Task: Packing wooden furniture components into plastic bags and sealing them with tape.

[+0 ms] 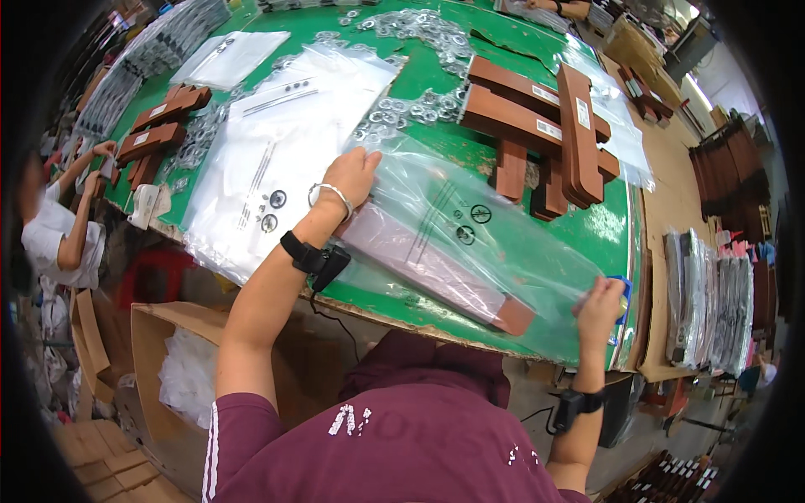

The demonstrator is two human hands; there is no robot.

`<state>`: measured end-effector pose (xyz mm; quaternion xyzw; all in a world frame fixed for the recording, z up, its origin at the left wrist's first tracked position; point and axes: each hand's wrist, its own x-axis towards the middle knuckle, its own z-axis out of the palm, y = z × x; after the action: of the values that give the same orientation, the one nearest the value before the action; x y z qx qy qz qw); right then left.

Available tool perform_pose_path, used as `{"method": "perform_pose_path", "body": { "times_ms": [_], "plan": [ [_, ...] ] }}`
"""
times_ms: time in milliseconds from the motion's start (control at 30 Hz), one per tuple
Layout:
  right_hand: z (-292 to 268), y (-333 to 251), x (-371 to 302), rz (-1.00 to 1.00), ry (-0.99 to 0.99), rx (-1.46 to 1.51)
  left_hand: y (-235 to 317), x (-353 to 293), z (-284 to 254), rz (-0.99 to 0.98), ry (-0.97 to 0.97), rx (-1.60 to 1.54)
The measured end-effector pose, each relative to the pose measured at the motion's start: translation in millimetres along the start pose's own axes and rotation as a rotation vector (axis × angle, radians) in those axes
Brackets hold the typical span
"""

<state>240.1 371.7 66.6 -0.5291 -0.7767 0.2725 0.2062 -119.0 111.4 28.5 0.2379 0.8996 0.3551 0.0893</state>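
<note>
A clear plastic bag [444, 201] with dark printed marks stretches slantwise over the near part of the table. My left hand [352, 174] is closed on its upper left end. At the right end, my right hand [600, 310] pinches the bag with bent fingers. A long reddish-brown bar [419, 261] shows through the film, lying flat near the front edge; I cannot tell whether all of it is inside the bag. Beside my left hand lies a stack of clear printed bags [281, 142].
Brown bars with labels are piled crosswise [545, 126] at the back right, and more bars [159, 126] lie left. Small bagged round parts [428, 38] cover the green table's [394, 306] far side. A co-worker [63, 218] works at left. An open carton [172, 314] stands below the edge.
</note>
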Motion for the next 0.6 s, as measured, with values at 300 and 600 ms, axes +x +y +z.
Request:
{"method": "perform_pose_path", "body": {
  "times_ms": [300,600],
  "plan": [
    [-148.4,-162.8,15.7,-0.823,0.269,0.163,-2.6,-10.5,-6.9,-0.08,0.064,-0.613],
    [-201.3,-245.4,-37.8,-1.231,0.088,0.419,38.1,-52.9,7.6,-0.061,-0.304,-1.638]
  ]
}}
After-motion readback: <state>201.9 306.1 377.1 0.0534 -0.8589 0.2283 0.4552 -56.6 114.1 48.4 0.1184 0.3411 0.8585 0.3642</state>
